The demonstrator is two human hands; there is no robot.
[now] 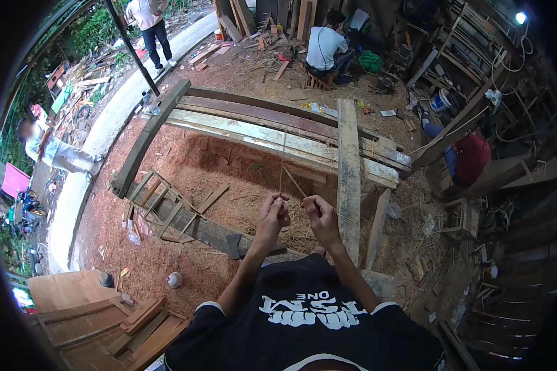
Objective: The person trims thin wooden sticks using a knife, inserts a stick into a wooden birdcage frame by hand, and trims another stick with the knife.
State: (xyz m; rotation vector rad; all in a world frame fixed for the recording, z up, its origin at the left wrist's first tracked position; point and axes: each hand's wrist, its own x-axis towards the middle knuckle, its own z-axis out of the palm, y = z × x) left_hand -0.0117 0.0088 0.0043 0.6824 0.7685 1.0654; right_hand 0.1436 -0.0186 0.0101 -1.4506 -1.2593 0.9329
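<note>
My left hand [272, 217] is raised in front of my chest, its fingers closed in a pinch around the lower end of a thin, upright, straw-coloured strip [281, 179]. Close on its right, my right hand [322, 221] pinches the end of another thin strip [294, 182], which slants up to the left. Near their upper ends the two lengths come close together; whether they are one bent piece or two, I cannot tell. The hands are a little apart, above shavings on the ground. A dark angled metal piece [234, 245] lies beside my left forearm.
Beyond my hands long planks [247, 137] lie on a timber frame, crossed at right by a thick board [348, 185]. A small wooden ladder-like frame [162, 204] sits left. Panels [74, 294] lie lower left. A seated person [326, 49] is ahead, another [471, 157] at right.
</note>
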